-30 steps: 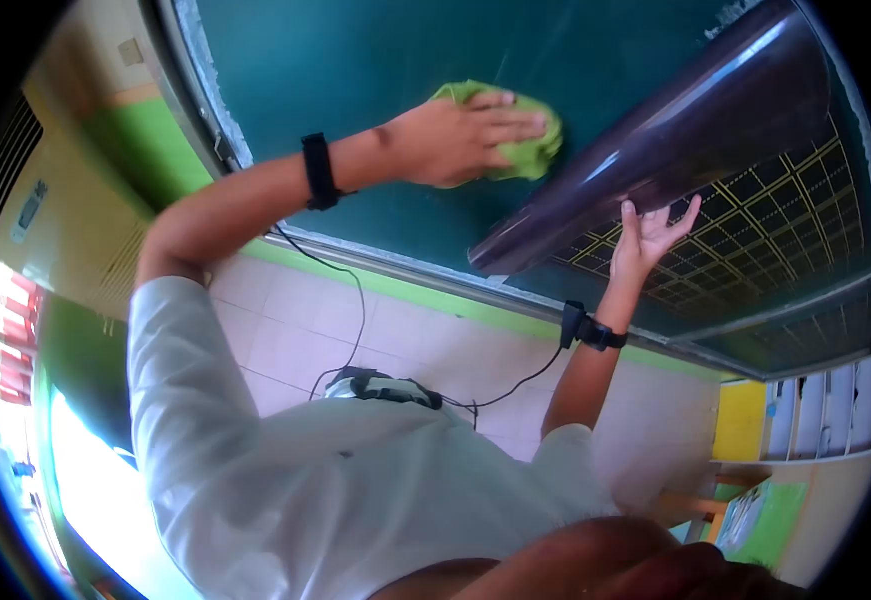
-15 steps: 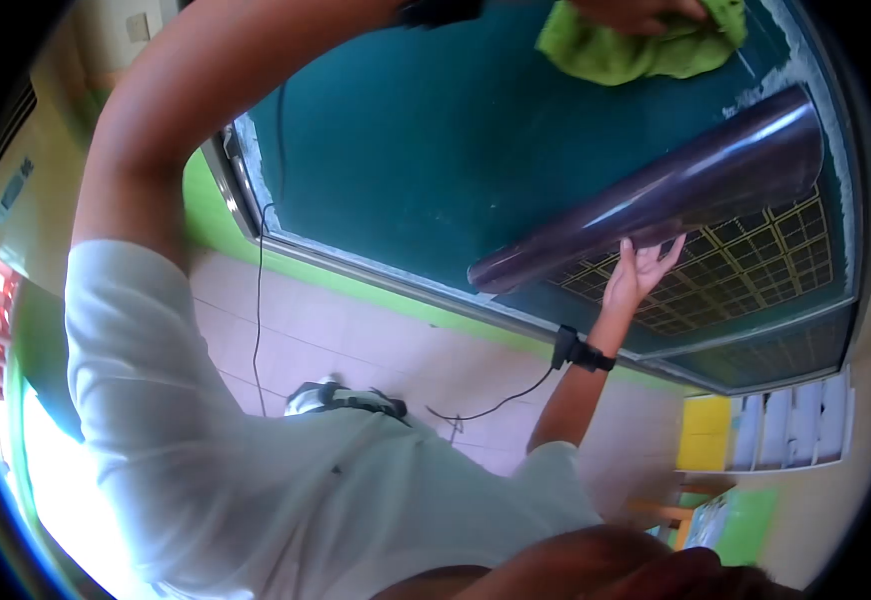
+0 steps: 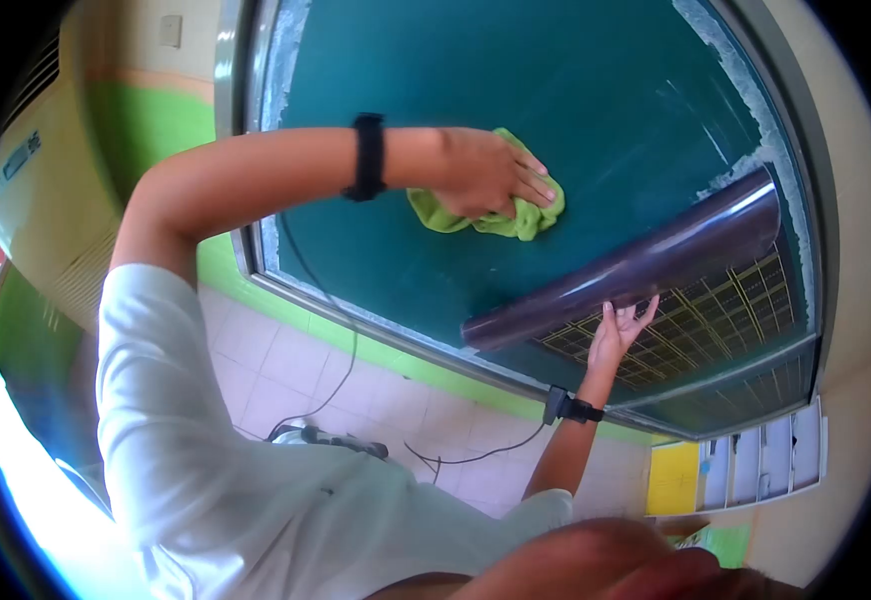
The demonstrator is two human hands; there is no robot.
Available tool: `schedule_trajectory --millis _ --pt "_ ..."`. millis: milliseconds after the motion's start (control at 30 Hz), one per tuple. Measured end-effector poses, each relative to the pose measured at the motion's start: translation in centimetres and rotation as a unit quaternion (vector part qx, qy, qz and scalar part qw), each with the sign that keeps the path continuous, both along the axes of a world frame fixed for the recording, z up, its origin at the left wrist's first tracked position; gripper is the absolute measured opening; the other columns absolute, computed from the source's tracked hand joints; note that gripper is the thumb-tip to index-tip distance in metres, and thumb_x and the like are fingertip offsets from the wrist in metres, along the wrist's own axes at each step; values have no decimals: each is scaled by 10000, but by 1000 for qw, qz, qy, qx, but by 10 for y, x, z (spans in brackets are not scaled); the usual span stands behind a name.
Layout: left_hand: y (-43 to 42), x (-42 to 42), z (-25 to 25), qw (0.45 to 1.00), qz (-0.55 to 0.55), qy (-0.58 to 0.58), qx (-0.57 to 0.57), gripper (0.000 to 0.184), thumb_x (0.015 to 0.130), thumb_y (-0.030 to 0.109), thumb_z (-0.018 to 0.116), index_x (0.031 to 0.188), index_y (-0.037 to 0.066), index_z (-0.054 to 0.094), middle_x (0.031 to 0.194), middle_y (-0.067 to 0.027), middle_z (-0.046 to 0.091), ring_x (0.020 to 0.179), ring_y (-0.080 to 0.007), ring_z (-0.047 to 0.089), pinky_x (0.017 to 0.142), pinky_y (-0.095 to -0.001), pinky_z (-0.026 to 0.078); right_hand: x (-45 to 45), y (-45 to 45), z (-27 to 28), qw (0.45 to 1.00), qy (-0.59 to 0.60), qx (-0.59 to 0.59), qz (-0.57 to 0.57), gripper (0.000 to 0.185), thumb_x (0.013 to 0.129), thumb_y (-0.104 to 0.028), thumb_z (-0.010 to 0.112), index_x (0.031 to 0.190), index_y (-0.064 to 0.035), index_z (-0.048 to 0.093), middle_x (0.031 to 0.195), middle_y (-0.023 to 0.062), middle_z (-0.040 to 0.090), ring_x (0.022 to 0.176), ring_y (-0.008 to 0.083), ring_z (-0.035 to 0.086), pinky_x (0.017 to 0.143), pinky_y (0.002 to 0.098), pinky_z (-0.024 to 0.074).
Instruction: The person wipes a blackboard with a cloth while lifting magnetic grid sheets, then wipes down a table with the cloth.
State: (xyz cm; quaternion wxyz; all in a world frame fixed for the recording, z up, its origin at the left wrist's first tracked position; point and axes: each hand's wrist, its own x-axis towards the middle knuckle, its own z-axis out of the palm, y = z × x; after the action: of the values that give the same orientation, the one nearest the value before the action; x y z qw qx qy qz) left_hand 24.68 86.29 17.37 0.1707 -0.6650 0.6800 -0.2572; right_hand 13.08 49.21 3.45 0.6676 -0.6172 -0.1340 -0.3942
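Green cloth (image 3: 521, 222) is bunched up against the green board (image 3: 606, 100), and the left hand (image 3: 481, 175) has hold of it, with the fingers bent over the soft folds. Bits of the cloth poke out above and below the hand. The right hand (image 3: 611, 335) is spread out, with its fingers apart. Its fingertips touch the lower side of a big, dark, shiny roll (image 3: 646, 252), which slants across the board, down and to the right of the cloth and apart from it. Just under the roll is a dark sheet (image 3: 691, 335) with yellow squares. One black band (image 3: 367, 155) goes around the left wrist, and a black strap (image 3: 583, 411) with a small box (image 3: 556, 404) is on the right wrist. Whitish, scruffy patches run along the edges of the board, inside a grey frame (image 3: 801, 130). Farther out, a thin black cord (image 3: 354, 350) runs down past the board's bottom edge and bends over the tiled floor (image 3: 256, 350). The person wears a white shirt (image 3: 286, 510). Past the right arm is a shelf (image 3: 746, 465) with a yellow panel (image 3: 674, 478).
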Motion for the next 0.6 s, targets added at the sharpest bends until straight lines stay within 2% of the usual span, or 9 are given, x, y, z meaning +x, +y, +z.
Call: schedule_trajectory --millis 133,200,233,300,333,367,433,500,600 --pt "28 0 21 998 39 21 -53 290 952 278 497 1052 107 709 1500 -74 406 1455 -172 236 1218 -379 185 -3 4 2 1000 4 8 6 969 828 175 580 1543 -222 59 1511 193 311 1338 271 383 1095 426 330" --pt "40 -1 38 982 70 -52 -169 347 940 348 515 1174 145 671 1502 -55 408 1447 -165 261 1214 -352 159 -4 9 3 1000 11 18 2 963 831 178 573 1547 -210 58 1526 182 296 1349 259 368 1091 383 320" --pt "38 0 37 982 69 -52 -169 347 940 348 515 1174 145 671 1502 -55 408 1447 -165 261 1214 -352 159 -3 13 5 1000 11 18 2 963 831 178 573 1547 -210 58 1526 182 296 1349 259 368 1091 383 320" --pt "28 -5 35 962 88 -71 -249 404 981 392 436 1267 156 598 1504 -49 403 1454 -150 238 1219 -358 133 -1 20 6 1000 -6 18 -23 915 835 217 506 1547 -150 64 1525 182 281 1339 247 373 1089 351 331" --pt "23 -9 35 958 124 -112 -233 455 1005 416 370 1342 152 523 1521 -64 373 1462 -156 214 1218 -362 118 -2 23 5 1000 -4 17 -24 915 835 217 506 1547 -150 64 1525 182 281 1339 247 373 1089 351 331" --pt "16 -8 36 958 122 -111 -235 455 1005 416 370 1342 152 523 1521 -64 373 1462 -156 214 1218 -362 118 -3 27 6 999 -3 19 -26 906 839 215 501 1547 -148 66 1529 183 275 1344 248 367 1095 351 323" --pt "-6 -3 42 925 95 -147 -337 414 989 412 445 1240 112 581 1518 -115 361 1448 -178 254 1207 -362 176 -4 26 6 999 -8 20 -31 898 844 214 495 1546 -146 67 1534 184 268 1349 249 361 1101 352 315" --pt "-34 -11 64 913 110 -189 -346 423 990 408 439 1262 113 573 1528 -134 340 1445 -207 264 1199 -365 188 1 20 0 999 -13 32 -24 921 835 183 563 1545 -157 85 1536 157 291 1346 233 374 1089 346 323" --pt "-82 -20 90 904 152 -179 -357 403 987 356 433 1279 112 567 1527 -147 339 1449 -235 259 1195 -367 191 4 17 0 998 -18 50 -26 908 833 193 554 1541 -146 98 1525 152 313 1341 233 380 1085 343 327"
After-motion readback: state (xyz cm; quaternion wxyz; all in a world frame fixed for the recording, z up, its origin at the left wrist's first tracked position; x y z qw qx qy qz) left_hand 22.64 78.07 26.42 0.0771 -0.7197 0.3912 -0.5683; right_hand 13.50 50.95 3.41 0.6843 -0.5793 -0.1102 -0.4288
